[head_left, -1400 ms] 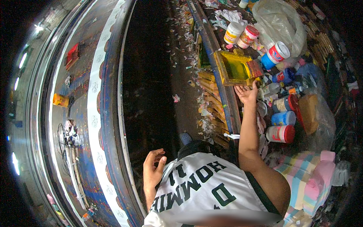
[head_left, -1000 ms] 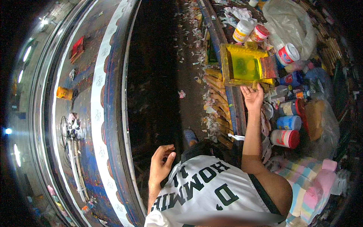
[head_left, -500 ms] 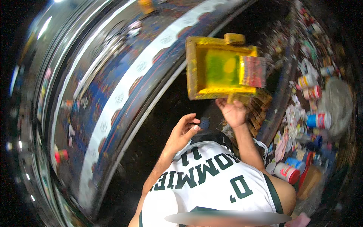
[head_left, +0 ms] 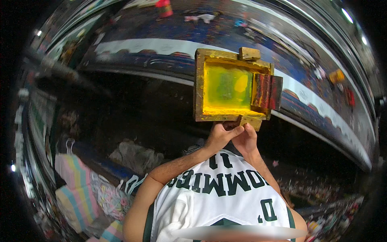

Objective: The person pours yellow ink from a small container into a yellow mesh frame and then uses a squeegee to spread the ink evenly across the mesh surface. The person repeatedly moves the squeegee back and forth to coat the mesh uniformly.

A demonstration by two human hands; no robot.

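Note:
A wooden screen-printing frame (head_left: 199, 86) hangs in front of me, smeared with yellow ink around a green and yellow mesh. A squeegee (head_left: 269, 91) with a dark, red-stained wooden handle leans inside its right end, jutting over the edge. Small wood blocks stick out from the far and near sides. My left hand (head_left: 220, 139) grips the near side, its fingers partly hidden beneath the frame. Close against it, my right hand (head_left: 246, 141) holds the near block (head_left: 250, 122) with the thumb on its face.
A long, ink-stained table with a white printed strip (head_left: 157, 45) curves behind the frame. On it stand a red container (head_left: 163, 9) and a yellow container (head_left: 336, 76), somewhat blurred. Striped cloth (head_left: 76, 187) is piled at the lower left. Scattered litter (head_left: 322, 187) lies at the lower right.
My body has turned, so the table now runs across in front of me. My left hand, free and apart before, has come to the frame. The right hand still holds it.

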